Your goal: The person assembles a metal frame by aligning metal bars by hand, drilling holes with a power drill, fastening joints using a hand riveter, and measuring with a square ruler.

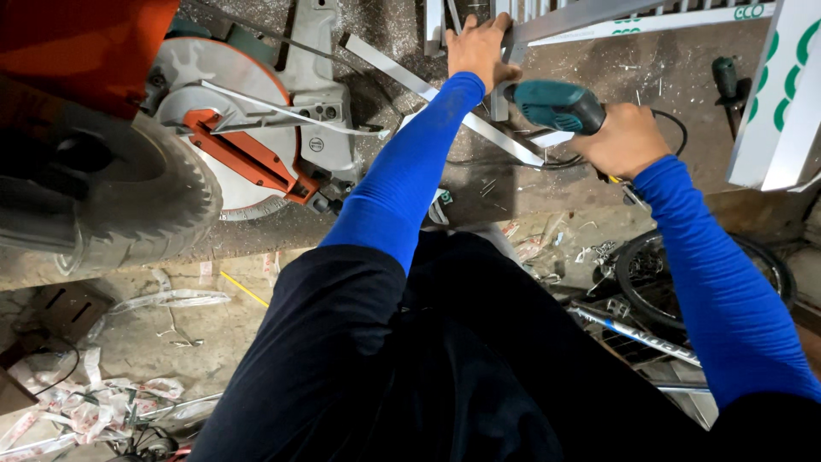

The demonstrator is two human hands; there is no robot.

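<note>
My left hand (479, 47) presses down on grey metal bars (564, 17) lying on the workbench at the top of the view. My right hand (624, 137) grips a teal and black power drill (556, 104), its nose pointing left toward a metal strip (445, 98) just right of my left wrist. Both arms wear blue sleeves. The drill's tip is hidden behind my left forearm. A black cord runs from the drill to the right.
A mitre saw (256, 128) with an orange arm sits at the left on the dusty bench. White framed panels (778, 94) stand at the right. Below lie a tyre (145, 188), a bicycle wheel (650, 274) and plastic scraps on the floor.
</note>
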